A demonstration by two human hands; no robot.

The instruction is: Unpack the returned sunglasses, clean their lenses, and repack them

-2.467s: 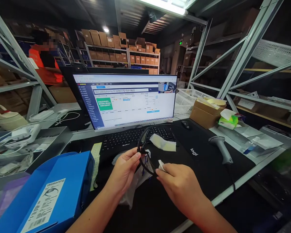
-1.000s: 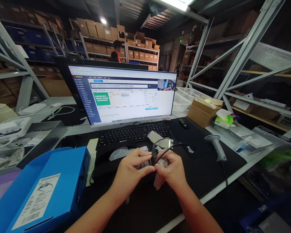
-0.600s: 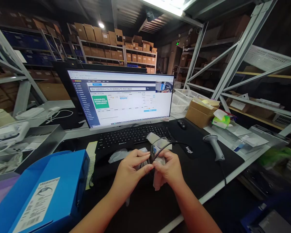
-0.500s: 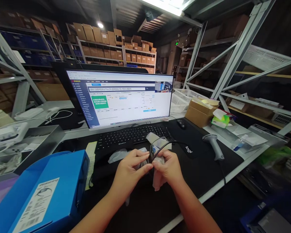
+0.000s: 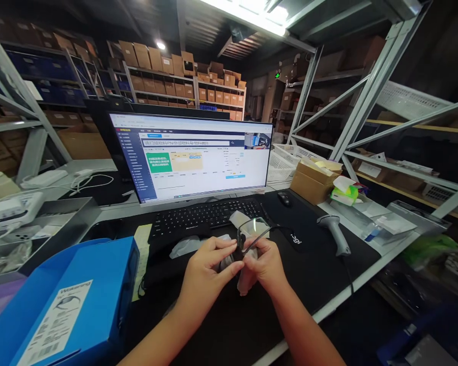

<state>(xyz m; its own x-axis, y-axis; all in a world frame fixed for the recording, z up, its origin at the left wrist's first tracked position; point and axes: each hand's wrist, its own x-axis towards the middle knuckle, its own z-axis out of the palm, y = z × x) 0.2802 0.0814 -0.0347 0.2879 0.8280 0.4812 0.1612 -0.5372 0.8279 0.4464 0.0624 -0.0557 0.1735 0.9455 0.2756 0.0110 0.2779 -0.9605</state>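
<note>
My left hand (image 5: 206, 264) pinches dark glasses (image 5: 239, 237), fingertips nearly meeting | my right hand (image 5: 267, 262) grips pale wrap (image 5: 245, 282) against them, likely for steadiness | near bench's front edge (image 5: 343, 295)

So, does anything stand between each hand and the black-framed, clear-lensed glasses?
Nothing visible stands between the left hand and the black-framed, clear-lensed glasses. The right hand grips crumpled, whitish translucent wrapping beside them; whether some separates hand from glasses is hidden.

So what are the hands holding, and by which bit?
Dark-framed glasses: the left hand pinches their near end. The right hand grips pale wrapping there; whether it holds the glasses too is unclear.
</note>
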